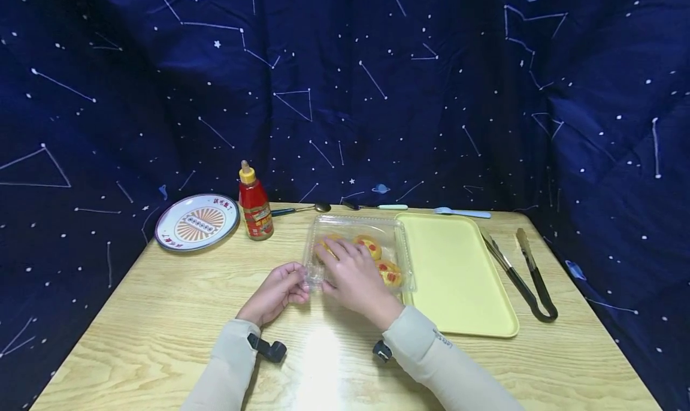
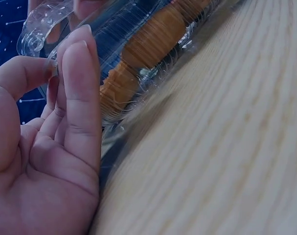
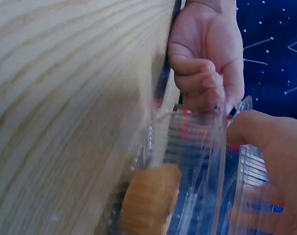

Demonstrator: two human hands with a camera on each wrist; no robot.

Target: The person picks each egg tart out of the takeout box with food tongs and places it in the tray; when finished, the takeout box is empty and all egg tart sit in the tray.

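Observation:
A clear plastic clamshell box (image 1: 402,243) stands on the table with its lid lying over several round yellow pastries (image 1: 389,273) with red spots. My left hand (image 1: 277,291) pinches the box's front left corner between thumb and fingers, as the left wrist view shows at the clear edge (image 2: 38,36). Over the lid lies my right hand (image 1: 358,279), its fingers spread and lightly bent across the top. In the right wrist view its thumb (image 3: 246,127) touches the rim, beside a pastry (image 3: 150,198) seen through the wall. The right fingertips are blurred there.
Right of the box lies a yellow tray (image 1: 458,273), with black-handled tongs (image 1: 525,279) beyond it. A red sauce bottle (image 1: 256,207) and a patterned plate (image 1: 197,222) stand at the back left. A spoon (image 1: 302,209), a green-handled utensil (image 1: 377,206) and a blue fork (image 1: 463,212) line the back edge.

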